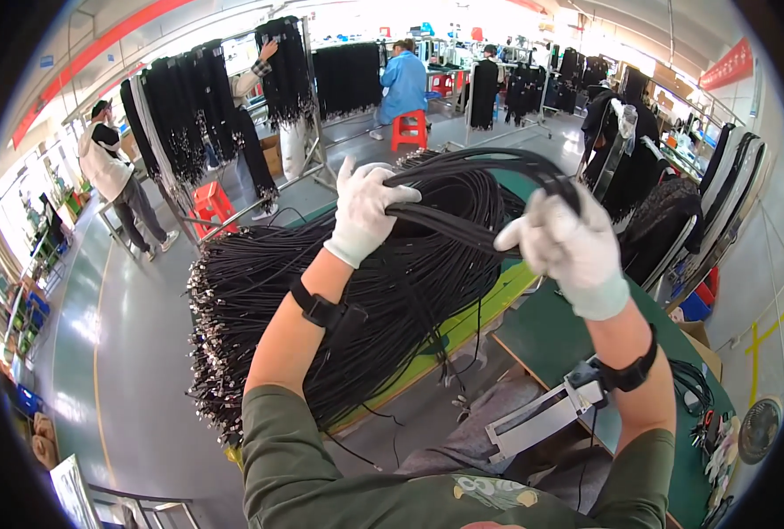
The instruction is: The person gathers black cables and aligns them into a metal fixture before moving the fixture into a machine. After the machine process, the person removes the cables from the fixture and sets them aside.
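Note:
My left hand (363,212), in a white glove, is closed round a bundle of black cables (448,226). The bundle loops over to my right hand (573,247), also white-gloved and slightly blurred, whose fingers are wrapped round its other end. Both hands are raised above a large heap of black cables (339,326). Silvery connector ends (209,353) line the heap's left side. Dark straps circle both forearms.
The heap lies on a yellow-green surface (471,322); a dark green table (542,339) adjoins at right, with a small fan (760,428) beyond. Racks of black cables (189,110), red stools (409,130) and several people stand farther off. A white metal bracket (546,421) is near my right forearm.

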Tool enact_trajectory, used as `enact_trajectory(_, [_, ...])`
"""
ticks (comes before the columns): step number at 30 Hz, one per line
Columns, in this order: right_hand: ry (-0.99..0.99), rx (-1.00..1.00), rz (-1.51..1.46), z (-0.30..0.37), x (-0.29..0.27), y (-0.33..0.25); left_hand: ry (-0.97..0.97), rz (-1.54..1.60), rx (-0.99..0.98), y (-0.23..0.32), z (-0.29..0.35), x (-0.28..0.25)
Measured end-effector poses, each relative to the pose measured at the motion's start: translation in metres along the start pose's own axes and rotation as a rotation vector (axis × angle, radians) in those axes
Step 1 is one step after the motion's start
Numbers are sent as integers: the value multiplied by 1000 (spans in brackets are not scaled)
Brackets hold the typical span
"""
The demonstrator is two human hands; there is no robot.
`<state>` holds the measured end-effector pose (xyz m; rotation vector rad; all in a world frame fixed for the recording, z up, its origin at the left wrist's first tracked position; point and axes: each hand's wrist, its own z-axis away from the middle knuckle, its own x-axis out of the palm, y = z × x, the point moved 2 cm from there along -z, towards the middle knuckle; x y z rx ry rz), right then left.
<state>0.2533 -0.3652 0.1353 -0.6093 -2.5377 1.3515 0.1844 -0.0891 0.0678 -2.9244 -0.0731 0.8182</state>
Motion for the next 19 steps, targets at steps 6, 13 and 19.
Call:
enact_trajectory(6, [94,-88,-57,36,-69,-11,-132,-98,-29,-38,18,9])
enact_trajectory(13, [611,79,-193,54,-119,-17,-119,-206,-66,-62,60,-3])
enact_trajectory(19, [-187,-160,-648,117,-344,1,-79,-333,-155,-120,99,-34])
